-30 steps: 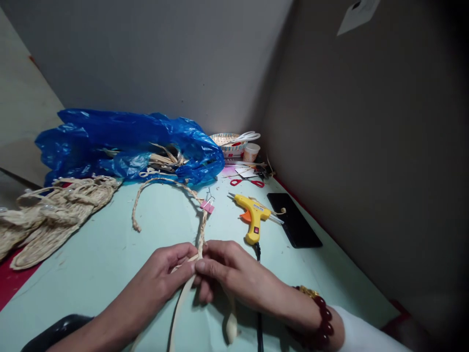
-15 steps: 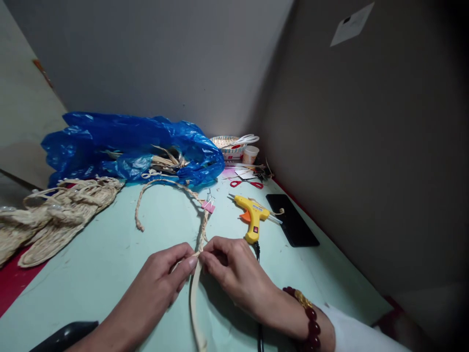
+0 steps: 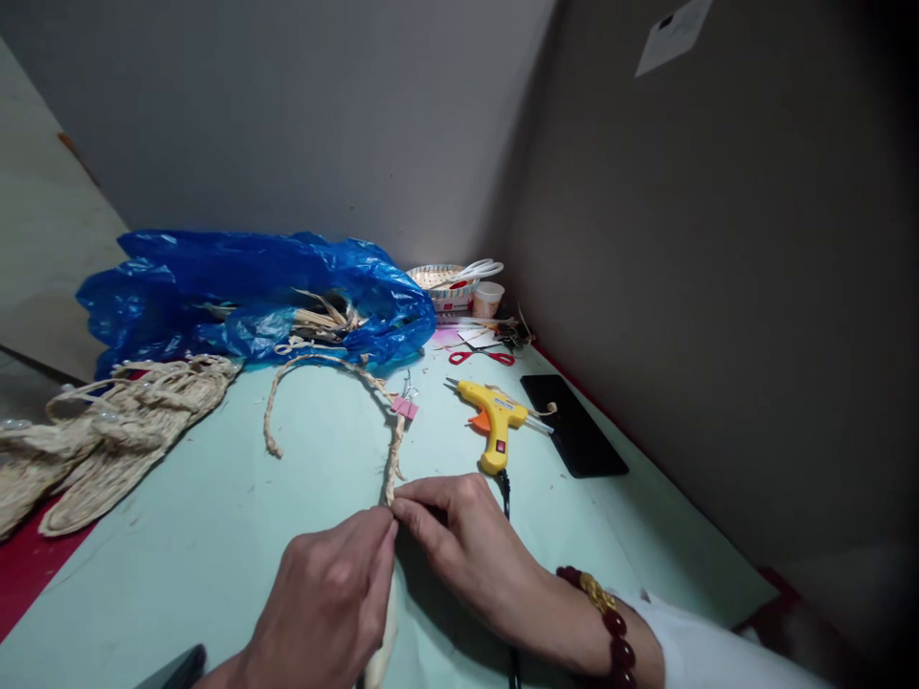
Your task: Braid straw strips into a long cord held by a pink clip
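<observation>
A braided straw cord (image 3: 393, 450) curves across the pale green table (image 3: 215, 517) from a loose end at the left, round an arch, down to my hands. A pink binder clip (image 3: 405, 406) is clamped on it. My left hand (image 3: 331, 601) is closed, its fingertips pinching the near end of the braid. My right hand (image 3: 452, 544), with a dark red bead bracelet (image 3: 607, 622) on the wrist, pinches the same spot from the right. Loose straw strips (image 3: 380, 660) hang down under my left hand.
A yellow glue gun (image 3: 494, 421) lies right of the braid, beside a black phone (image 3: 572, 426). Red scissors (image 3: 482, 357), a small basket (image 3: 441, 282) and a cup (image 3: 489, 299) sit at the back. A blue plastic bag (image 3: 244, 297) with straw and woven straw sandals (image 3: 100, 435) lie left.
My left hand has rolled over the strands, its back now up, covering the loose strips. Both hands stay at the braid's near end.
</observation>
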`<state>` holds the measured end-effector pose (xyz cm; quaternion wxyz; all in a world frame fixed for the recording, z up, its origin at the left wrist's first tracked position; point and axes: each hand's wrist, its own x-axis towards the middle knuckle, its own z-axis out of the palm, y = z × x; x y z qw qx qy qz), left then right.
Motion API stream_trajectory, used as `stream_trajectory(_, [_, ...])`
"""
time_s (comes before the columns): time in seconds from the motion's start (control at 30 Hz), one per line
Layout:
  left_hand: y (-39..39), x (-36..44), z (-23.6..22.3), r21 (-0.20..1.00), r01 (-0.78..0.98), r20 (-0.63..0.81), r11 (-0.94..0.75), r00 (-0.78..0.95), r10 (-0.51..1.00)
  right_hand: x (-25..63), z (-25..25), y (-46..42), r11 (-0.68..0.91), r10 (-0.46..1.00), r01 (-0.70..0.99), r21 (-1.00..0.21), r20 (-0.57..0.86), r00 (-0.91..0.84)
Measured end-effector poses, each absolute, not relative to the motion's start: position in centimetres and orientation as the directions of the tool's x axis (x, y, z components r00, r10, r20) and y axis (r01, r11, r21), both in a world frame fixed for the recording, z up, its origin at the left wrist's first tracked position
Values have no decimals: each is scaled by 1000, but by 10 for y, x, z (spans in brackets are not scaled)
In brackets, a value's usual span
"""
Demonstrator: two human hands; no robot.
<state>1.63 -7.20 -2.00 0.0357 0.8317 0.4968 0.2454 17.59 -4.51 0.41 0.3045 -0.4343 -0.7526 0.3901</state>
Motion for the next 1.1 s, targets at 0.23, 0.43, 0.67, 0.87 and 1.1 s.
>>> stream_trajectory(0.23, [-76,17,-25,-52,763,440,-644,596,671,175,-3,-38,114,910,275,-955,-10,-414])
stream_trajectory(0.43, [-81,16,-15,179,745,389,-642,546,742,173,-10,-36,12,906,175,-985,-63,-418])
stream_trajectory(0.67, [-49,4,7,867,484,-24,-117,276,961,175,-1,-35,0,888,71,-997,-32,-459])
stream_trajectory(0.87, [-44,9,-6,928,50,-354,370,432,829,179,-2,-35,94,881,183,-979,-4,-474])
stream_trajectory(1.1, [-51,11,-2,920,376,-220,114,252,942,183,2,-39,303,874,425,-853,72,-480])
